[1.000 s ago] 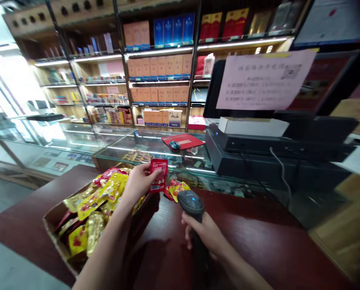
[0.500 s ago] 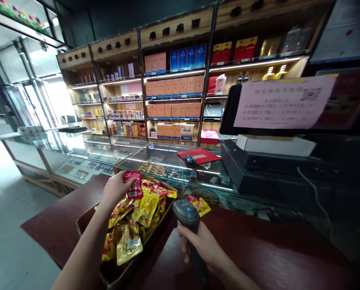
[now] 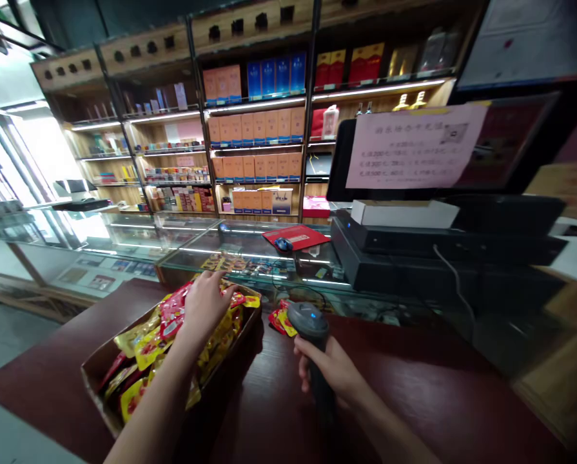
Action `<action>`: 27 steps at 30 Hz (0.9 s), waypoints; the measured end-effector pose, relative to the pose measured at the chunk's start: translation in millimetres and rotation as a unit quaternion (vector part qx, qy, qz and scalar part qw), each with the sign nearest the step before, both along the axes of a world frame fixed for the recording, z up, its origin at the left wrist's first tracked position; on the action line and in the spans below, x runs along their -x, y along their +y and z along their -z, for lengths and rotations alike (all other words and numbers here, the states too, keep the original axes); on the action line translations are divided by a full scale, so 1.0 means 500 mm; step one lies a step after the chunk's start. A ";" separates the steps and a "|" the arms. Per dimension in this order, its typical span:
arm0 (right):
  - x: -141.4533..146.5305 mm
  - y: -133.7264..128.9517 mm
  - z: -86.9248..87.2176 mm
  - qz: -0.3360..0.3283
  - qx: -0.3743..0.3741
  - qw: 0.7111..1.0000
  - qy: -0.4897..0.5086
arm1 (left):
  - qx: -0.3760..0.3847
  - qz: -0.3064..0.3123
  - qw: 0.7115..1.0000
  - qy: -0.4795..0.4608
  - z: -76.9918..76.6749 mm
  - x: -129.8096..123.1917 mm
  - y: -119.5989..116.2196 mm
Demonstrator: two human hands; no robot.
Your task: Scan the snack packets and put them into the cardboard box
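An open cardboard box [image 3: 92,385] on the dark red table holds many small snack packets [image 3: 150,348], yellow, gold and red. My left hand [image 3: 205,303] is over the far part of the box, palm down, with fingers bent; its fingertips are partly hidden among the packets, so whether it grips one is unclear. A red packet [image 3: 173,310] lies beside its wrist. My right hand [image 3: 329,367] is wrapped round the handle of a dark barcode scanner [image 3: 310,322], held above the table. Behind the scanner, red and yellow packets [image 3: 281,318] lie on the table.
A glass display counter [image 3: 182,248] runs behind the table, with a red mat [image 3: 307,237] and a mouse [image 3: 283,244] on it. Black register equipment [image 3: 389,258] and a screen with a pink paper sheet [image 3: 409,151] stand at the right. Shelves with boxes [image 3: 256,129] line the wall.
The view has turned rightward. The red packet that my left hand held up now lies by its wrist, and the hand has moved down onto the box. My right hand still holds the scanner.
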State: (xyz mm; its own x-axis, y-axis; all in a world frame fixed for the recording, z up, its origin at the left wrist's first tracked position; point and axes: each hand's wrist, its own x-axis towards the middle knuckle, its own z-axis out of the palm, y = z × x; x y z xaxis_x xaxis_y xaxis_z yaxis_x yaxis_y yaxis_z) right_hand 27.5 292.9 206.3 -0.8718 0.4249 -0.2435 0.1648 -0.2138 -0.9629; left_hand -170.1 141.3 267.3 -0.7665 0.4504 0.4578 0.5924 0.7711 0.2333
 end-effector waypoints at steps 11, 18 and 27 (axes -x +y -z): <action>-0.036 0.101 0.020 0.073 0.008 0.997 -0.016 | 0.084 0.173 0.975 -0.111 0.174 -0.126 0.279; -0.038 0.124 0.026 0.084 0.027 0.996 -0.011 | 0.133 0.182 0.969 -0.101 0.267 -0.117 0.332; -0.037 0.137 0.041 0.098 0.031 0.995 -0.021 | 0.095 0.276 0.939 -0.182 0.251 -0.083 0.330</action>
State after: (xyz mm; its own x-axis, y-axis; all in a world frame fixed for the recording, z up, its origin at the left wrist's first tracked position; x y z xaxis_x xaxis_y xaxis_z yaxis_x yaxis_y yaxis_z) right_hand 46.2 361.4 185.9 -0.7624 0.5685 -0.3092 0.1547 -0.3038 -0.9401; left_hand -128.5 306.2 141.8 -0.4817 0.8726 0.0811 0.8218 0.4177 0.3875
